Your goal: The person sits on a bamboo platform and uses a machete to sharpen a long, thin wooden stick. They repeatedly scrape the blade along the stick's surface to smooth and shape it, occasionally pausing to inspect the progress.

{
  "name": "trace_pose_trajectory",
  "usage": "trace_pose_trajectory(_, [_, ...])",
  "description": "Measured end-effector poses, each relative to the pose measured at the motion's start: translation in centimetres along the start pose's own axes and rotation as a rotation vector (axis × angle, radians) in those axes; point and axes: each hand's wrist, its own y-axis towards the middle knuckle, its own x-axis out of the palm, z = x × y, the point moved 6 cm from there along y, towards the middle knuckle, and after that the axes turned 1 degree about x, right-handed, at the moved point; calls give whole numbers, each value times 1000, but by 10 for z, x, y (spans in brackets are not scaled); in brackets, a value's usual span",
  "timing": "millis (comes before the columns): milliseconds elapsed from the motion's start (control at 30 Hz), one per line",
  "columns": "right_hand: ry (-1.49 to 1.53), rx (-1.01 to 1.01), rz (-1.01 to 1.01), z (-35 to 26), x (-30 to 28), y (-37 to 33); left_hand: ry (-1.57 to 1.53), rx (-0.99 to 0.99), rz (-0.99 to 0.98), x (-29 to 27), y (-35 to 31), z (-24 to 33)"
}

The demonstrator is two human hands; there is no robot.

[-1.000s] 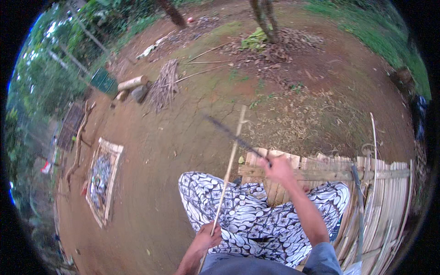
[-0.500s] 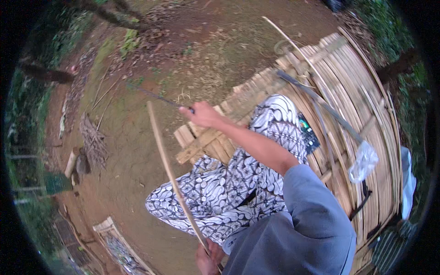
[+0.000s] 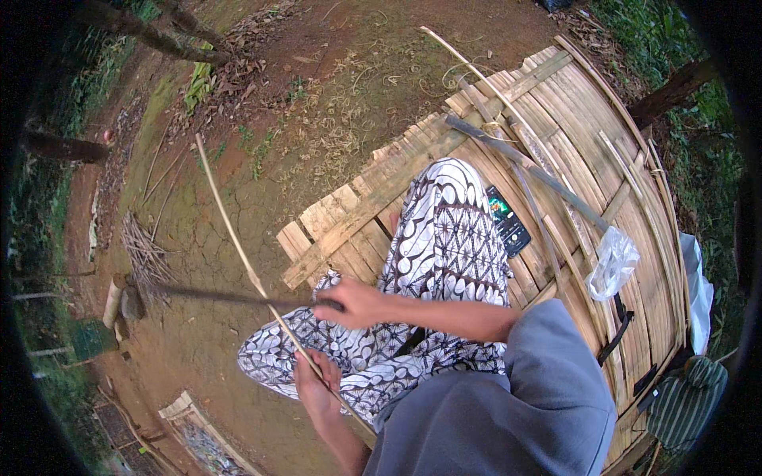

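A long, thin bamboo strip (image 3: 230, 222) slants up and away to the left, its lower end near my waist. My left hand (image 3: 317, 377) is closed around its lower part, above my patterned black-and-white trouser leg. In my right hand (image 3: 353, 305) is the dark handle of a long machete (image 3: 214, 295). Its blade, smeared by motion, points left and crosses the strip a little beyond my left fist. Whether the edge touches the strip I cannot tell.
I sit on a bamboo-slat platform (image 3: 571, 135). To my right lie a lit phone (image 3: 506, 222), a grey bar (image 3: 548, 165), loose strips and a clear plastic bag (image 3: 613, 262). Bamboo shavings (image 3: 333, 119) litter the ground ahead; a bundle of sticks (image 3: 144, 250) lies left.
My right hand has swung the machete back toward me, from beyond the strip to across it. My left hand has moved up and forward with the strip, whose far end shifted left.
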Motion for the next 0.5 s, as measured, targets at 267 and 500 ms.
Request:
trace_pose_trajectory(267, [-406, -163, -123, -45, 11, -53, 70, -267, 109, -10, -14, -28])
trace_pose_trajectory(500, [-481, -156, -242, -47, 14, -51, 116, -121, -26, -25, -17, -32])
